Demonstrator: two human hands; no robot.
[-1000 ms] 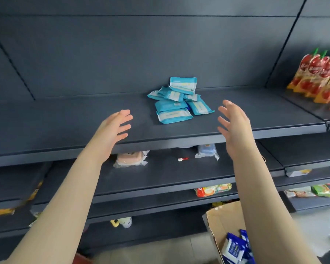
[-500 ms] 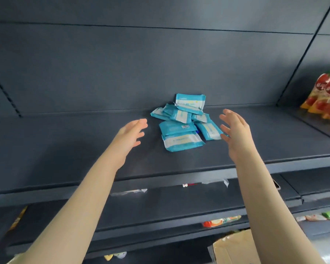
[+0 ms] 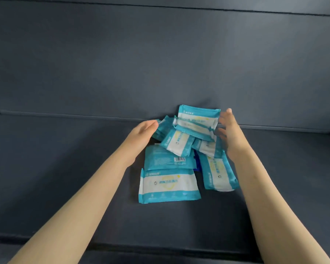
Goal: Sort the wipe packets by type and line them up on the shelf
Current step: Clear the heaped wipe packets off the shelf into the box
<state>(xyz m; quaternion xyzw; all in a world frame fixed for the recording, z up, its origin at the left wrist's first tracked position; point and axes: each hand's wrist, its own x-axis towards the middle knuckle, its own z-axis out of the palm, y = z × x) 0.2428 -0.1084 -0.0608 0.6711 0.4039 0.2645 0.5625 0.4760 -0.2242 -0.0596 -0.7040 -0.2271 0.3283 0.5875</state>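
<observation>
— Where does the heap lie relative to the person's hands?

— The wipe packets [image 3: 169, 185] are piled on the shelf [image 3: 65, 178], toward its far side against the back panel [image 3: 160, 54]. The left hand [image 3: 144, 131] is at the heap's left edge, with fingers straight and together and the tips touching or just beside a packet. The right hand [image 3: 231, 134] is at the right edge, fingers spread, gripping nothing.

— Anything hard to make out?

— The right hand is blurred, so contact with the top packet [image 3: 198, 113] cannot be told. A dark blue corner [image 3: 197, 164] peeks from under the heap, and what it is cannot be told. The packets overlap, so their count is unclear.

— And room to move?

— The shelf surface runs wide to the left and right of the heap. Its front edge is near the person, well apart from the packets.
</observation>
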